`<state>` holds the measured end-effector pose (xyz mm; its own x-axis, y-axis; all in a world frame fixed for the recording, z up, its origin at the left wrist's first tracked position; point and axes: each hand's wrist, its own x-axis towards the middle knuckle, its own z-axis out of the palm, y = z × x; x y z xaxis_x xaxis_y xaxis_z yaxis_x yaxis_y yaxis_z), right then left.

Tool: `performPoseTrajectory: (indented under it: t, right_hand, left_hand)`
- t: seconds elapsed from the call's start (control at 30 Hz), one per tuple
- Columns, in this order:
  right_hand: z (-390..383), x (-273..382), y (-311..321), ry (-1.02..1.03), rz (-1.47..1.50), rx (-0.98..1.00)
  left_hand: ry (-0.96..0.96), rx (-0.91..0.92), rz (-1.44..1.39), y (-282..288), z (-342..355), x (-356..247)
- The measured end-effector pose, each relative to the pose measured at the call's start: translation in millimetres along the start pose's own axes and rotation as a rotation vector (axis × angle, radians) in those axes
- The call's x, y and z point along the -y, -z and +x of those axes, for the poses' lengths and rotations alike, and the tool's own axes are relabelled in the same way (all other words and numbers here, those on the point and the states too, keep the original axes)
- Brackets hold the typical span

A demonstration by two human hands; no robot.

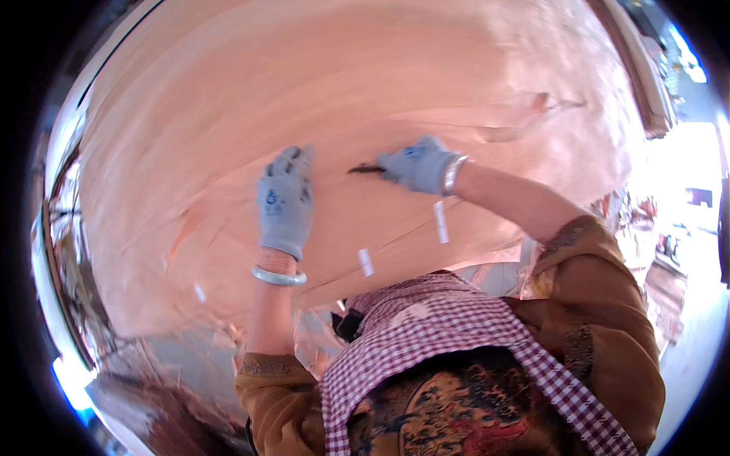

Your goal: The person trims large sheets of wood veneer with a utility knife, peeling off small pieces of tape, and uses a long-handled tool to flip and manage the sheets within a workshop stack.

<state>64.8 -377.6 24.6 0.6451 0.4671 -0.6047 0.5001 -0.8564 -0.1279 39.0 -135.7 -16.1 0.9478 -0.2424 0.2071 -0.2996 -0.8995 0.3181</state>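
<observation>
A broad, thin, pinkish-tan sheet that looks like wood veneer (228, 99) spreads before me, with splits and creases in it. My right hand (423, 165), in a pale blue-grey work glove, is closed around a small dark tool with a narrow tip, like a knife (366, 169). The tip points left, over the middle of the sheet. To its left, my gloved left hand (285, 201) is over the sheet with fingers stretched away from me, slightly bent and blurred. No object shows in it. Two white tape strips (441, 222) (366, 262) lie nearer to me.
An orange-brown split (181, 237) marks the sheet's left part, near a small white strip (200, 292). Another torn spot (540, 102) is at the far right. Scraps of veneer (171, 410) lie at the lower left. A dark-brown edge (635, 68) borders the right side.
</observation>
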Motion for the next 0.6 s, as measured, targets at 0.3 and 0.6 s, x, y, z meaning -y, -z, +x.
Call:
performPoseTrajectory:
  t: [0.3, 0.6]
  right_hand:
    - [-26, -79, -26, 0.04, -0.051, -0.055]
    - [-75, -153, -47, -0.188, -0.227, 0.119]
  left_hand:
    - [-0.032, 0.072, -0.08, -52, 5, -31]
    - [-0.296, 0.168, 0.176, -42, 36, -89]
